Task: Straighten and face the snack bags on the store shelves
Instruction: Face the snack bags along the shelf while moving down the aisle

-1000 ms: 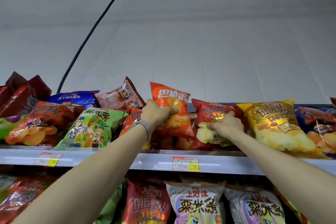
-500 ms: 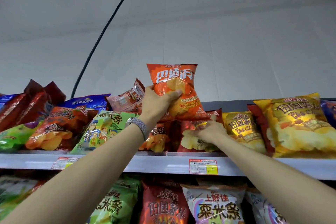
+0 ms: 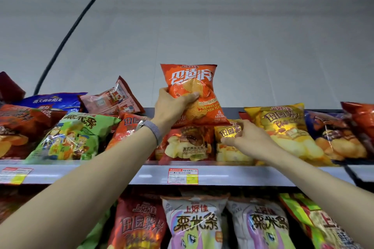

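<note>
I just lifted the orange bag (image 3: 192, 85) up off the top shelf (image 3: 141, 176), left fingers (image 3: 189, 96) curled round it, while my right fingers (image 3: 229, 140) now pinch the little yellow bag (image 3: 227, 152) to stand it straight.

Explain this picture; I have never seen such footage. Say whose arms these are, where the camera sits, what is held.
There is no machine: the arms belong to a person, and the one camera is worn on their head, looking forward at store shelves. The left hand grips an orange chip bag, raised above the row. The right hand pinches the top of a small yellow bag standing on the upper shelf. Other snack bags lean along it, and more bags stand below.
</note>
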The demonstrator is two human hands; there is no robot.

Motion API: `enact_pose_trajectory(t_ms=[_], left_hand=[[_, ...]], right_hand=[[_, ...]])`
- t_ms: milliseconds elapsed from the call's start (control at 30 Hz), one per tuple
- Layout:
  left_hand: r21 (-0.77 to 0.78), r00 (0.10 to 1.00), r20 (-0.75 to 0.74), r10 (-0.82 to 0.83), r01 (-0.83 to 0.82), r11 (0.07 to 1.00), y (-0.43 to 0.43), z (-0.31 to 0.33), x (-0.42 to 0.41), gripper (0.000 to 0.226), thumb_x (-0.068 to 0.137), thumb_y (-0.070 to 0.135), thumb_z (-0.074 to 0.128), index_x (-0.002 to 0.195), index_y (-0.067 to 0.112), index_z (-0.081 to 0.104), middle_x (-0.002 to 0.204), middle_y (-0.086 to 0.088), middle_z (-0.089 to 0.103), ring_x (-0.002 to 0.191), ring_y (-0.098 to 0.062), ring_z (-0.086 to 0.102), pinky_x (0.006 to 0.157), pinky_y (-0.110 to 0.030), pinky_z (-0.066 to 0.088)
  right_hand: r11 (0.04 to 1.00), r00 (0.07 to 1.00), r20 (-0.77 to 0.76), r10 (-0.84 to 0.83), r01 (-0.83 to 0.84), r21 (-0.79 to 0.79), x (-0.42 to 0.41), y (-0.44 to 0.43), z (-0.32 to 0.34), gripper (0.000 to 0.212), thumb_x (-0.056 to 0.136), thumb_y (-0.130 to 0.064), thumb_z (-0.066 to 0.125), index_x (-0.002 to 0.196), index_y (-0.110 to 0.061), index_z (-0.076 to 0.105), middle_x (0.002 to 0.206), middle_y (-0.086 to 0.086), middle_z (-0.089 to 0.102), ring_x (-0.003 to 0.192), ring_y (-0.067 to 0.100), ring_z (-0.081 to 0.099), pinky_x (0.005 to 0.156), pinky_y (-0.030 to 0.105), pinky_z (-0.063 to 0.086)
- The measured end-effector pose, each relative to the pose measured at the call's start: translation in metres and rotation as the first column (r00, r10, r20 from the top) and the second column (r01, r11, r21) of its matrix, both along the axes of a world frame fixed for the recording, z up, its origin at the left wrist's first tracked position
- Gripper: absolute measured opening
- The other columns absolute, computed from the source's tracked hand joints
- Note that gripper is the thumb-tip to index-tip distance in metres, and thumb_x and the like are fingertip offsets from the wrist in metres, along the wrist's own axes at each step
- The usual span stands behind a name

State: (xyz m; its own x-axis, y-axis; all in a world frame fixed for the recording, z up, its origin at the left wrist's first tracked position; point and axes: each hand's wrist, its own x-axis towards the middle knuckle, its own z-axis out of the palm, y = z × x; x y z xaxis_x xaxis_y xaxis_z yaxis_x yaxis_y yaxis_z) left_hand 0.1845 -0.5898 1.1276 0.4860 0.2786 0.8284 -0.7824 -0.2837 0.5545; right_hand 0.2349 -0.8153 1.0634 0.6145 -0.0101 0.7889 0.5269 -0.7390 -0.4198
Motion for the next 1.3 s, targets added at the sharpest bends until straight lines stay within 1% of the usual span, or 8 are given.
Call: enact_pose_trajectory(t_ms=[100, 267, 433, 500, 667, 867, 1067, 1300], left_hand=[[-0.016, 1.0, -0.018, 0.011, -0.012, 1.0, -0.005, -0.006, 0.003, 0.105, 0.047, 0.063, 0.094, 0.129, 0.026, 0.039, 0.129, -0.002, 0.066, 0.108, -0.026, 0.073, 0.094, -0.048, 0.062], [0.046, 0.992, -0.098, 0.083, -0.079, 0.996, -0.009, -0.034, 0.011, 0.102, 0.068, 0.054, 0.094, 0.146, 0.02, 0.037, 0.134, -0.001, 0.062, 0.116, -0.025, 0.068, 0.101, -0.049, 0.059], [0.053, 0.99, -0.067, 0.125, -0.122, 0.991, 0.001, -0.042, 0.006, 0.102, 0.068, 0.055, 0.094, 0.147, 0.021, 0.038, 0.135, -0.001, 0.064, 0.116, -0.024, 0.069, 0.101, -0.048, 0.059], [0.026, 0.984, -0.058, 0.166, -0.164, 0.986, 0.014, -0.038, -0.004, 0.1, 0.071, 0.052, 0.093, 0.148, 0.019, 0.038, 0.134, 0.0, 0.063, 0.116, -0.023, 0.068, 0.101, -0.045, 0.058], [-0.039, 0.97, -0.051, 0.237, -0.239, 0.97, 0.063, -0.033, -0.02, 0.104, 0.068, 0.052, 0.095, 0.149, 0.019, 0.038, 0.137, 0.0, 0.061, 0.119, -0.024, 0.066, 0.104, -0.048, 0.057], [-0.127, 0.965, -0.057, 0.257, -0.263, 0.956, 0.109, -0.043, -0.025, 0.118, 0.045, 0.068, 0.097, 0.142, 0.022, 0.048, 0.128, 0.002, 0.07, 0.109, -0.023, 0.073, 0.096, -0.049, 0.061], [-0.073, 0.969, -0.069, 0.239, -0.244, 0.967, 0.136, -0.045, -0.034, 0.118, 0.042, 0.071, 0.097, 0.14, 0.028, 0.049, 0.125, 0.003, 0.072, 0.106, -0.023, 0.075, 0.091, -0.05, 0.063], [-0.06, 0.972, -0.069, 0.224, -0.228, 0.972, 0.146, -0.043, -0.043, 0.11, 0.05, 0.063, 0.097, 0.142, 0.029, 0.046, 0.127, 0.002, 0.07, 0.107, -0.026, 0.073, 0.095, -0.053, 0.061]], right_hand=[[0.998, 0.998, 0.037, 0.047, -0.049, 0.041, -0.006, -0.001, -0.001, 0.088, 0.076, -0.059, 0.08, 0.145, -0.017, 0.045, 0.116, -0.002, 0.07, 0.12, 0.025, 0.06, 0.088, 0.036, 0.045], [0.981, 0.983, 0.06, 0.171, -0.175, 0.085, -0.016, 0.023, 0.0, 0.116, 0.073, -0.06, 0.084, 0.161, -0.019, 0.022, 0.144, 0.003, 0.058, 0.133, 0.026, 0.054, 0.102, 0.038, 0.045], [0.957, 0.958, 0.009, 0.288, -0.288, 0.043, -0.015, 0.046, 0.001, 0.098, 0.069, -0.064, 0.085, 0.146, -0.021, 0.042, 0.124, -0.007, 0.062, 0.108, 0.016, 0.061, 0.084, 0.029, 0.048], [0.954, 0.954, 0.006, 0.298, -0.298, -0.003, -0.013, 0.056, -0.003, 0.101, 0.059, -0.074, 0.084, 0.14, -0.028, 0.047, 0.121, -0.011, 0.064, 0.104, 0.013, 0.062, 0.086, 0.031, 0.053], [0.978, 0.981, 0.003, 0.193, -0.192, -0.077, -0.001, 0.082, -0.004, 0.103, 0.057, -0.08, 0.075, 0.139, -0.024, 0.045, 0.129, -0.003, 0.066, 0.118, 0.024, 0.063, 0.095, 0.039, 0.053], [0.99, 0.974, -0.18, 0.139, -0.142, -0.002, 0.023, 0.121, 0.007, 0.128, 0.077, -0.065, 0.074, 0.162, -0.01, -0.003, 0.147, 0.015, 0.054, 0.134, 0.041, 0.052, 0.112, 0.048, 0.044], [1.0, 0.983, -0.184, 0.022, -0.018, 0.025, 0.031, 0.123, 0.013, 0.121, 0.072, -0.052, 0.086, 0.156, -0.001, 0.014, 0.145, 0.02, 0.053, 0.133, 0.041, 0.051, 0.105, 0.044, 0.048], [0.975, 0.957, -0.199, -0.211, 0.22, 0.022, 0.031, 0.07, 0.015, 0.122, 0.075, -0.046, 0.087, 0.16, -0.002, 0.011, 0.15, 0.021, 0.049, 0.137, 0.04, 0.049, 0.105, 0.045, 0.046]])
